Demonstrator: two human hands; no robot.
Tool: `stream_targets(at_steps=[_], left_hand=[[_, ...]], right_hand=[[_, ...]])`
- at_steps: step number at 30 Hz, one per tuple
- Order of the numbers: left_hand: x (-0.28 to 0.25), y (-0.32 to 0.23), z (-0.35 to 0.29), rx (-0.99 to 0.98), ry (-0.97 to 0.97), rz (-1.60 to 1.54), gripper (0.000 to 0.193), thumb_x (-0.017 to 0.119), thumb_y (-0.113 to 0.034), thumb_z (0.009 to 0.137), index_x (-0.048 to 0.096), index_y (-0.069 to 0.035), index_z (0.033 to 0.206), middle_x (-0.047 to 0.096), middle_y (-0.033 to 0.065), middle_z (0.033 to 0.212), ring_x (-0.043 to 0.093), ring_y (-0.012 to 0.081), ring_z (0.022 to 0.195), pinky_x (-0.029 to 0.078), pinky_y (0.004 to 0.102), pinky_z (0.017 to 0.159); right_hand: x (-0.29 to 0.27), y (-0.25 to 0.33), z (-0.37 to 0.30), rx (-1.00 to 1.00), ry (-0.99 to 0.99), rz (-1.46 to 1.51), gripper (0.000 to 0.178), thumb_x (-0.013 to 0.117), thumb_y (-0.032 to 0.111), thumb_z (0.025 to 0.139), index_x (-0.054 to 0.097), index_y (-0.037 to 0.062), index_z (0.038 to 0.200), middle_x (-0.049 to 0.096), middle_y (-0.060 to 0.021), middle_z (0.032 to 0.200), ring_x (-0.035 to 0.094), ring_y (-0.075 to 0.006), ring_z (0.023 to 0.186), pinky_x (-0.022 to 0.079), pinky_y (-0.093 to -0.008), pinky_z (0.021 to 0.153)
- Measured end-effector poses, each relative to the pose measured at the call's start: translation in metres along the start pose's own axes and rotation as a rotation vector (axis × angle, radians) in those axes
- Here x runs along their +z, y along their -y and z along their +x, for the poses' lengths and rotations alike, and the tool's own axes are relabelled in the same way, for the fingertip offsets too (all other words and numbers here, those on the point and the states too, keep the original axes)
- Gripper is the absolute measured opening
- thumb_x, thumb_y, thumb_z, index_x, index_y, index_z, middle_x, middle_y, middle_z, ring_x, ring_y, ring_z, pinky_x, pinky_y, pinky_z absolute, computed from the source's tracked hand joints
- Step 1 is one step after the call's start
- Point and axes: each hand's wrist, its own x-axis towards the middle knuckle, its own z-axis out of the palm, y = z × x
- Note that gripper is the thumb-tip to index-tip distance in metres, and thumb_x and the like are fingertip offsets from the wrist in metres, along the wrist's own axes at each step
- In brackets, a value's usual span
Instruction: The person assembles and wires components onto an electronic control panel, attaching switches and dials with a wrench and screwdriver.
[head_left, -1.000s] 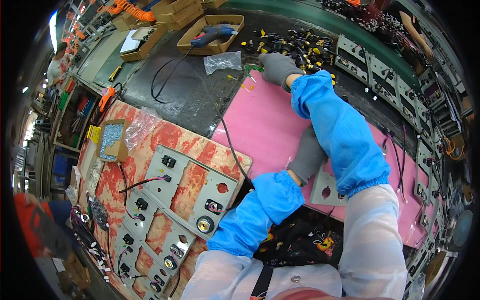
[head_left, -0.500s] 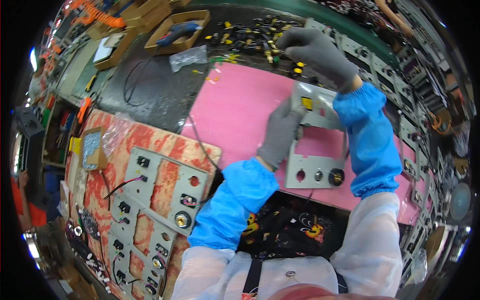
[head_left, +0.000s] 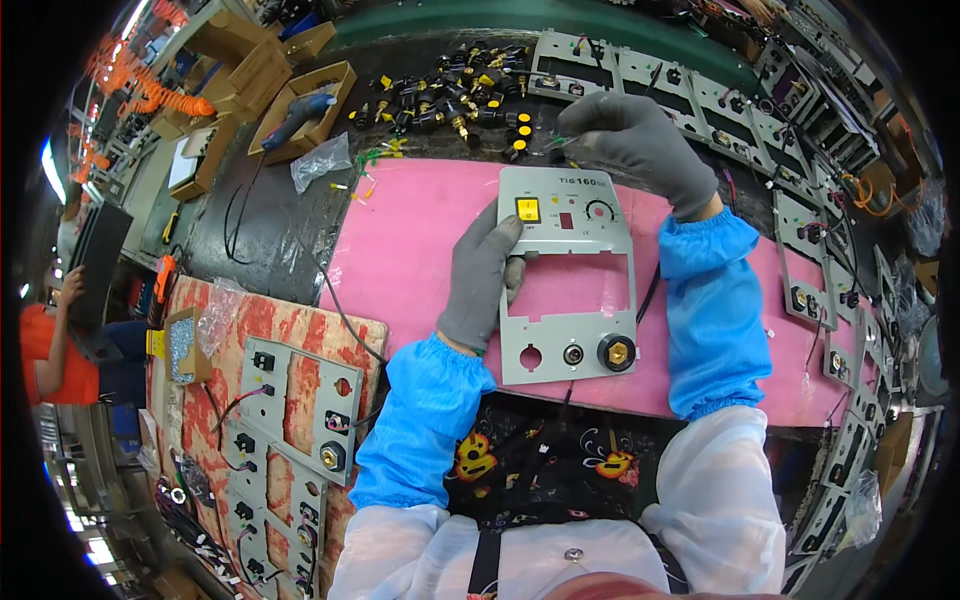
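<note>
My left hand (head_left: 475,285), in a grey glove, grips the left edge of a grey metal front panel (head_left: 565,240), thumb beside its yellow rocker switch (head_left: 527,210). The panel is tilted up over a pink mat (head_left: 420,220). It has a large rectangular opening, and a black round connector with a brass centre (head_left: 616,353) sits at its lower right. Beyond the panel's top right corner, my gloved right hand (head_left: 645,150) is closed in a pinch. Something small and thin shows at its fingertips, too small to name.
Black connectors with brass and yellow parts (head_left: 440,100) lie piled at the back. More grey panels (head_left: 690,100) line the back and right; others (head_left: 300,400) rest on a red-stained board at left. A power tool (head_left: 300,120) lies in a cardboard box. Another person (head_left: 65,350) is at far left.
The panel now shows its front more squarely, still in my left hand. My right hand has drawn away from the connector pile, now with a small thin thing at its fingertips. The view has shifted.
</note>
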Motion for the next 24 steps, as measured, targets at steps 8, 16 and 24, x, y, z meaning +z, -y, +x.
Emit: stream_targets(at_steps=[8,16,24], left_hand=[[-0.003,0.0,0.0,-0.027,0.001,-0.029,0.042,0.045,-0.022,0.096,0.05,0.0,0.13,0.056,0.0002,0.076,0.036,0.0007,0.046,0.028,0.0163,0.038],[-0.004,0.002,0.001,-0.036,0.007,-0.034,0.042,0.045,-0.022,0.096,0.049,0.0,0.132,0.057,0.0014,0.077,0.035,0.0007,0.045,0.027,0.0164,0.037],[0.0,0.001,0.008,-0.038,0.007,-0.079,0.042,0.046,-0.022,0.096,0.049,-0.001,0.132,0.057,-0.0003,0.078,0.035,-0.0003,0.046,0.027,0.0152,0.038]], right_hand=[[0.007,0.0,-0.031,0.089,0.085,-0.226,0.037,0.058,-0.007,0.079,0.061,-0.0001,0.114,0.065,-0.0063,0.093,0.061,-0.0122,0.087,0.051,-0.0262,0.076],[0.017,-0.009,-0.036,0.046,0.018,-0.187,0.039,0.058,-0.009,0.08,0.062,0.0031,0.117,0.065,-0.0057,0.088,0.06,-0.0098,0.076,0.051,-0.0257,0.066],[0.013,-0.023,-0.032,-0.075,-0.017,-0.279,0.039,0.059,-0.009,0.079,0.063,0.005,0.116,0.065,-0.0076,0.084,0.06,-0.012,0.072,0.051,-0.0266,0.063]])
